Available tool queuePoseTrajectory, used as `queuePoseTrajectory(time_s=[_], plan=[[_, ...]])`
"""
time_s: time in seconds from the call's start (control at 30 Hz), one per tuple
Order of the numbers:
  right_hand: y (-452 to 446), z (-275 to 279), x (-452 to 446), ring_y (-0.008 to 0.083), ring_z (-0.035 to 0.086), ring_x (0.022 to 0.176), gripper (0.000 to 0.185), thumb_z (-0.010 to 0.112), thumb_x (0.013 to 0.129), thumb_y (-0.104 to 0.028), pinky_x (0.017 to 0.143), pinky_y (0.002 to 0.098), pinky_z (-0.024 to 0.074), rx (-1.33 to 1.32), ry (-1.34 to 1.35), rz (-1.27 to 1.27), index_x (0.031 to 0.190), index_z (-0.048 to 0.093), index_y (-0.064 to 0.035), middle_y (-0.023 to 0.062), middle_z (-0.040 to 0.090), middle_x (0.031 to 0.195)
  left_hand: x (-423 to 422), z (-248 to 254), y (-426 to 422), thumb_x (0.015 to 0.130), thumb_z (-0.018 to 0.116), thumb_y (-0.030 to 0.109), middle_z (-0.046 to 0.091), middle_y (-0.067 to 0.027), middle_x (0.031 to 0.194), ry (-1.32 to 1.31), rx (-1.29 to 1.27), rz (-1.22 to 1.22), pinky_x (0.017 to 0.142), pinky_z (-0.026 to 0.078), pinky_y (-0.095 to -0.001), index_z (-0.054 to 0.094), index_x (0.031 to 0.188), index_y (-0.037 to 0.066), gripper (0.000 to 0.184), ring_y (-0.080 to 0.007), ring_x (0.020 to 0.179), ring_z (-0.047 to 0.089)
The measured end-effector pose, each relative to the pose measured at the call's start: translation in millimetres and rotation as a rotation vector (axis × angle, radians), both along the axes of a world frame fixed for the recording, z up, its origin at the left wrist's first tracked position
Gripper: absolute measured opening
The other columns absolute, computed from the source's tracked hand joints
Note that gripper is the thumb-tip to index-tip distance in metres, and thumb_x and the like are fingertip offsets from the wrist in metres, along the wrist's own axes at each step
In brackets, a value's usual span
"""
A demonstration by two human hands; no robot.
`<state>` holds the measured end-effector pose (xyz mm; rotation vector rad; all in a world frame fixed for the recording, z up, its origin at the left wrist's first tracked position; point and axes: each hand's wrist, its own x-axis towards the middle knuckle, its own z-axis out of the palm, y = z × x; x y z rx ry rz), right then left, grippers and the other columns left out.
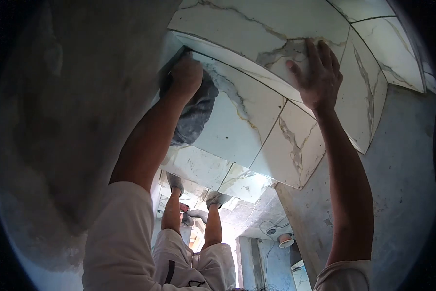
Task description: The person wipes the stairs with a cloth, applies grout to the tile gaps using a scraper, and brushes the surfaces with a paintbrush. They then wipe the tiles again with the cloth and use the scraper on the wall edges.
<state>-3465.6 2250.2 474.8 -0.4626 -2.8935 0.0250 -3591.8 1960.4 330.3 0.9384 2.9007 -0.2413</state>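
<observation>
Nearest me are the person's pale sleeves (pixel 118 233), the bare arms reaching out from them. The left hand (pixel 186 73) is curled like a fist at a dark bundle (pixel 196 119), which lies against the veined lower tile (pixel 242 121) beside the rough grey wall (pixel 72 121); whether the fingers pinch it, I cannot tell. The right hand (pixel 320 72) lies on the upper tile (pixel 237 22), palm down, thumb held wide, fingers slightly parted. Past the lower tile stand two grey shoes (pixel 175 182). Farther off, a round fixture (pixel 285 240) shows near a dangling cord (pixel 265 262).
</observation>
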Motion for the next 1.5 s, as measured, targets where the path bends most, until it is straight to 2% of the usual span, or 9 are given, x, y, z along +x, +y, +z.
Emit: queuePoseTrajectory(time_s=[0.23,0.33,0.5,0.63,0.77,0.83,1.03,1.2,1.5], plan=[[0,0,1,0.0304,0.032,0.140,0.078,0.059,0.083,-0.068,0.106,0.0539,0.0327,0.002,-0.014,-0.021,0.144,0.046,-0.0212,0.0118,0.038,0.150,32,25,-9,0.090,0.051,0.010,0.059,-0.0210,0.105,0.111,0.405,0.099,0.071,0.057,-0.0435,0.054,0.114,-0.006,0.029,-0.0361,0.083,0.067],[0,-3,-1,0.0305,0.033,0.140,0.077,0.058,0.083,-0.068,0.106,0.0539,0.0328,0.012,-0.005,-0.014,0.143,0.046,-0.0206,0.0118,0.038,0.150,1,-7,9,0.089,0.055,0.013,0.059,-0.0169,0.100,0.173,0.321,0.188,0.066,0.059,-0.0391,0.059,0.098,0.001,0.016,-0.0321,0.080,0.067],[4,-7,-1,0.0310,0.033,0.140,0.078,0.057,0.084,-0.068,0.106,0.0538,0.0328,0.017,-0.007,0.021,0.144,0.046,-0.0197,0.0126,0.039,0.149,16,-26,6,0.090,0.054,0.018,0.061,-0.0181,0.101,0.039,0.234,0.330,0.064,0.059,-0.0414,0.057,0.110,-0.001,0.027,-0.0336,0.082,0.068],[6,-9,1,0.0317,0.033,0.139,0.078,0.057,0.084,-0.068,0.105,0.0543,0.0331,-0.003,0.033,0.050,0.143,0.046,-0.0192,0.0134,0.040,0.148,72,-22,-65,0.092,0.053,0.019,0.061,-0.0243,0.112,0.032,0.193,0.180,0.076,0.057,-0.0403,0.054,0.124,-0.005,0.040,-0.0322,0.089,0.067],[-2,0,-2,0.0317,0.035,0.138,0.077,0.058,0.084,-0.068,0.104,0.0549,0.0338,0.018,-0.004,-0.009,0.142,0.048,-0.0191,0.0138,0.041,0.147,161,-11,-146,0.094,0.048,0.014,0.057,-0.0292,0.119,-0.093,0.348,0.277,0.090,0.051,-0.0417,0.048,0.131,-0.009,0.043,-0.0386,0.106,0.061],[0,0,-2,0.0316,0.035,0.138,0.077,0.058,0.083,-0.068,0.104,0.0549,0.0343,0.024,-0.004,-0.021,0.142,0.048,-0.0190,0.0137,0.041,0.147,178,19,-153,0.093,0.049,0.009,0.055,-0.0295,0.123,-0.406,0.112,0.560,0.093,0.051,-0.0413,0.047,0.131,-0.009,0.042,-0.0420,0.110,0.059],[1,-1,0,0.0312,0.036,0.138,0.077,0.058,0.083,-0.068,0.104,0.0542,0.0352,0.028,0.007,0.008,0.142,0.049,-0.0183,0.0136,0.041,0.147,121,72,-83,0.089,0.054,0.001,0.055,-0.0261,0.124,-0.036,0.498,0.281,0.096,0.049,-0.0444,0.052,0.128,-0.004,0.040,-0.0417,0.112,0.057],[2,-4,0,0.0318,0.036,0.137,0.078,0.057,0.083,-0.069,0.105,0.0532,0.0342,0.044,-0.002,0.003,0.141,0.049,-0.0179,0.0140,0.041,0.147,52,-36,-46,0.088,0.059,0.008,0.057,-0.0255,0.117,0.108,0.612,0.069,0.092,0.047,-0.0481,0.054,0.126,-0.003,0.040,-0.0425,0.107,0.057],[4,-9,-1,0.0375,0.050,0.125,0.068,0.066,0.086,-0.054,0.100,0.0493,0.0426,0.091,0.181,0.152,0.138,0.053,-0.0124,0.0188,0.054,0.135,127,-46,-23,0.088,0.057,0.005,0.058,-0.0204,0.111,-0.130,0.612,-0.105,0.095,0.044,-0.0487,0.054,0.127,-0.001,0.039,-0.0389,0.106,0.054]])
